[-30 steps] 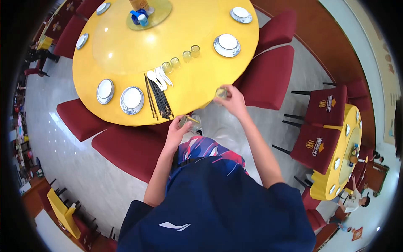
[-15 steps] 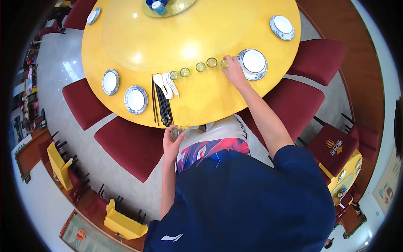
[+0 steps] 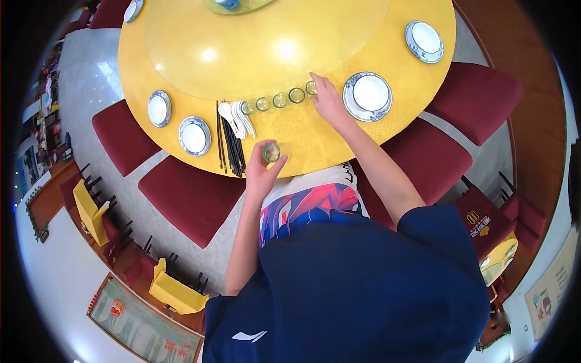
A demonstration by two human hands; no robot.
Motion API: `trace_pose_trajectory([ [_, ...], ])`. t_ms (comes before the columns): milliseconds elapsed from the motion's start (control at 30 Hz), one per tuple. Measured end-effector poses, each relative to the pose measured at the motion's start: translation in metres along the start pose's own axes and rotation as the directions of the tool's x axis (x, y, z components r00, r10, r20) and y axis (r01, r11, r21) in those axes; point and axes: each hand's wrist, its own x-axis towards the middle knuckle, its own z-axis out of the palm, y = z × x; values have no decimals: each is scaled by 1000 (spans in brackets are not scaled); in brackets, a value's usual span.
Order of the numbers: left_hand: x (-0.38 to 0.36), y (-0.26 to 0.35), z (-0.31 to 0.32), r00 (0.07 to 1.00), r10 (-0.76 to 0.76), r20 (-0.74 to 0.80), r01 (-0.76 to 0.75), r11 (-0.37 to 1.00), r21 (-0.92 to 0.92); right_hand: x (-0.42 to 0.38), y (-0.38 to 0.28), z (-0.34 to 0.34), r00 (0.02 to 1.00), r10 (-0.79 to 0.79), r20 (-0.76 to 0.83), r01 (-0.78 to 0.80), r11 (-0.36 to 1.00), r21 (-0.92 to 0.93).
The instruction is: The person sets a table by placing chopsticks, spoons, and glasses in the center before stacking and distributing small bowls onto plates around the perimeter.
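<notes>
The left hand (image 3: 264, 166) was curled around a glass (image 3: 271, 152), thumb and fingers spread to its width. The right hand (image 3: 327, 97), partly closed, had its fingertips at the end glass (image 3: 311, 88).

Hands (image 3: 328, 103) holding glasses (image 3: 272, 152), yellow table (image 3: 315, 142), white spoons (image 3: 237, 119)

Spoons (image 3: 236, 120) lie between chopsticks (image 3: 231, 145) and glasses (image 3: 279, 100).

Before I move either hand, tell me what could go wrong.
The glass in your left hand is near the table's edge; it might fall if your grip slips. Your right hand is at the end glass, so a nudge could knock the neighbouring glass. Your left hand might also brush the chopsticks.
</notes>
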Motion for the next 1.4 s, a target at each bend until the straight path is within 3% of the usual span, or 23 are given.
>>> trace_pose_trajectory([
  [67,20,25,14,1000,-21,17,21,999,48,-2,0,-9,1000,1,5,-1,999,36],
  [133,42,45,32,976,211,50,-215,911,351,-14,3,-23,999,3,-50,-2,1000,17],
  [167,54,48,42,976,212,57,-219,912,348,-23,4,-32,994,-1,-106,1,1000,-1],
  [233,81,54,63,900,419,121,-424,774,471,-49,3,-59,993,3,-115,1,999,43],
  [333,122,58,98,846,507,164,-511,685,519,-94,1,-97,994,37,-102,-29,996,80],
  [500,168,39,144,858,471,207,-477,579,661,-160,13,-130,990,110,-83,-106,993,52],
  [567,176,29,154,862,454,226,-468,538,701,-177,20,-135,979,140,-145,-128,988,92],
  [733,187,11,160,872,430,235,-423,417,805,-190,35,-142,961,215,-175,-189,970,151],
  [933,187,15,163,853,479,210,-423,396,815,-181,46,-145,970,198,-141,-181,975,129],
  [1033,156,26,155,790,590,166,-482,431,763,-183,46,-143,977,171,-126,-159,982,98],
  [1133,101,28,133,804,581,129,-488,521,700,-189,51,-138,981,146,-128,-137,988,72],
  [1200,59,1,112,800,588,117,-520,583,625,-196,53,-131,984,118,-136,-110,991,72],
  [1267,8,-45,93,818,575,-6,-475,682,556,-205,50,-122,981,117,-154,-107,991,75],
  [1367,-75,-129,63,943,297,-151,-193,857,478,-223,41,-107,973,22,-228,-9,998,59],
  [1400,-108,-131,55,967,189,-172,-108,913,394,-230,39,-102,969,2,-249,9,999,41],
])
